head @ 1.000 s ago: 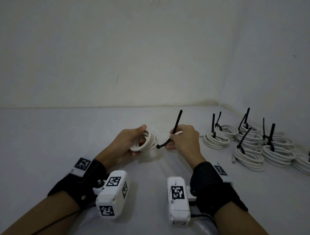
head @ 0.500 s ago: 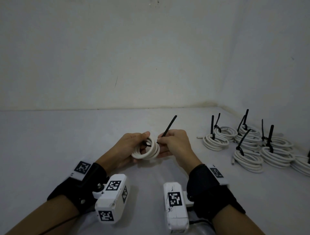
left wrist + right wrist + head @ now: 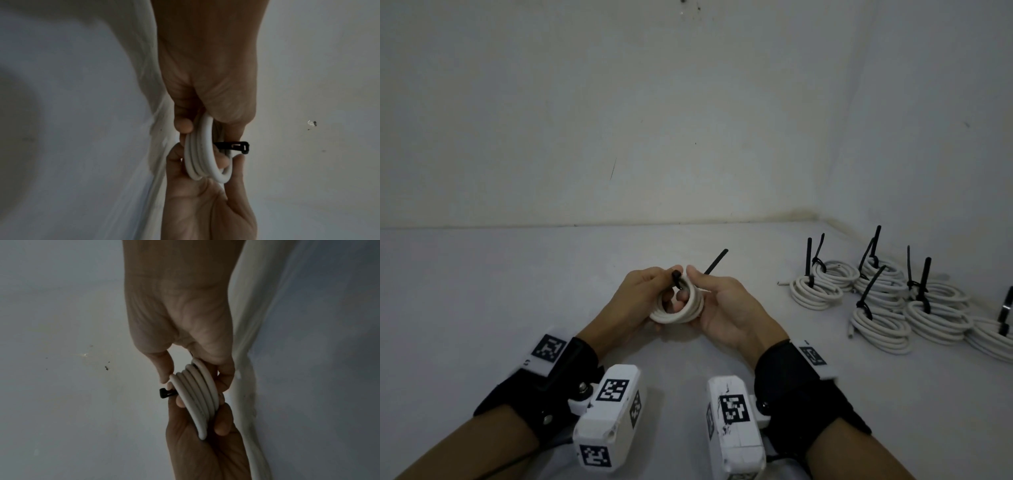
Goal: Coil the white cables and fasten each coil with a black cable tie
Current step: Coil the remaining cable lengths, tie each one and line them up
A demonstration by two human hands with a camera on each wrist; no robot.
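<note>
Two pale plaster walls meet in a corner beyond my grip, and the matte white tabletop runs up to them, smooth and bare-looking under dim light. My left hand and right hand both curl round one small coil of round, glossy white cable, held just above the surface between them. A thin black cable tie threads through the coil: its square head sticks out near my left thumb, its flat tail slants up past my right fingers. Well off to the right of my grip lies a cluster of finished coils, each bound with an upright black tie.
</note>
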